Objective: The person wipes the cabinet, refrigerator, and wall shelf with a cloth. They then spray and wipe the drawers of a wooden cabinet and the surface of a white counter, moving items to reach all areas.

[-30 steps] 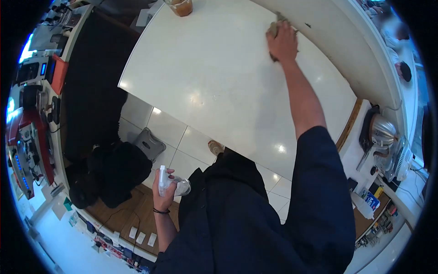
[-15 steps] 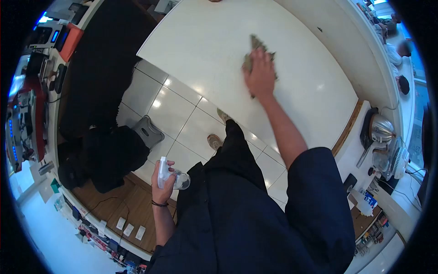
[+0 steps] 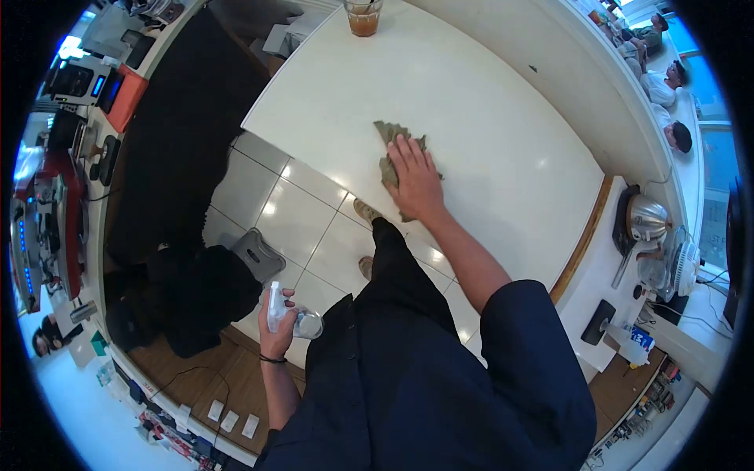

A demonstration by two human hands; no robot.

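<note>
A crumpled olive-green cloth (image 3: 389, 172) lies on the white counter (image 3: 503, 173), close to its near edge. Flat on top of it rests my right hand (image 3: 416, 182), fingers stretched out, pressing the cloth to the surface and hiding part of it. Down by my left hip, my left hand (image 3: 276, 330) is wrapped round a clear spray bottle (image 3: 309, 323) with a white trigger head (image 3: 276, 302). The bottle is tilted, and my fingers cover some of it.
A glass of amber drink (image 3: 364, 22) stands at the counter's far end. A low wall (image 3: 581, 102) runs along the right side. A metal kettle (image 3: 648, 218) and a dark phone-like object (image 3: 598, 322) are at right. A grey stool (image 3: 258, 255) stands on the tiled floor. People sit beyond the wall.
My right hand has slid the cloth toward me and to the left across the counter. The whole glass has come into view. My left hand still holds the spray bottle at my side.
</note>
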